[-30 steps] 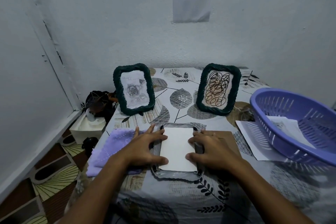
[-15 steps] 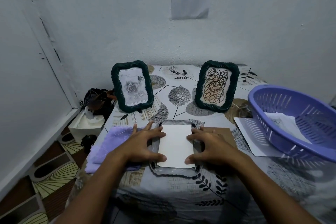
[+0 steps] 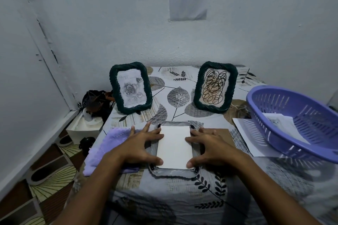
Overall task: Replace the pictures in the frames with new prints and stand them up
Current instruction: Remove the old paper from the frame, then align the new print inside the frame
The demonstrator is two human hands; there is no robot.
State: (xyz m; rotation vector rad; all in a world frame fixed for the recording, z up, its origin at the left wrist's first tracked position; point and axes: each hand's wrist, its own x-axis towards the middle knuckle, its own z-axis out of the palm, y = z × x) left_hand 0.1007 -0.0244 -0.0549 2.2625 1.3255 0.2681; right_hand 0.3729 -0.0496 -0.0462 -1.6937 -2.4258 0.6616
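Note:
A third frame (image 3: 173, 174) lies face down near the table's front edge, with a white print (image 3: 174, 147) lying blank side up in its opening. My left hand (image 3: 140, 149) presses on the print's left edge with spread fingers and thumb. My right hand (image 3: 210, 147) does the same on the right edge. Two dark green woven frames stand upright at the back: the left frame (image 3: 130, 87) shows a grey rose picture, the right frame (image 3: 214, 86) shows brown scribbled loops.
A purple cloth (image 3: 108, 144) lies left of my hand. A brown backing board (image 3: 225, 134) lies under my right hand. At the right, a purple plastic basket (image 3: 292, 124) holds papers and sits over a loose sheet (image 3: 247, 133). A white box (image 3: 84, 128) stands on the floor.
My hands and the print stay in the same place on the frame. Only the head camera has shifted slightly, so the scene sits a little lower in view.

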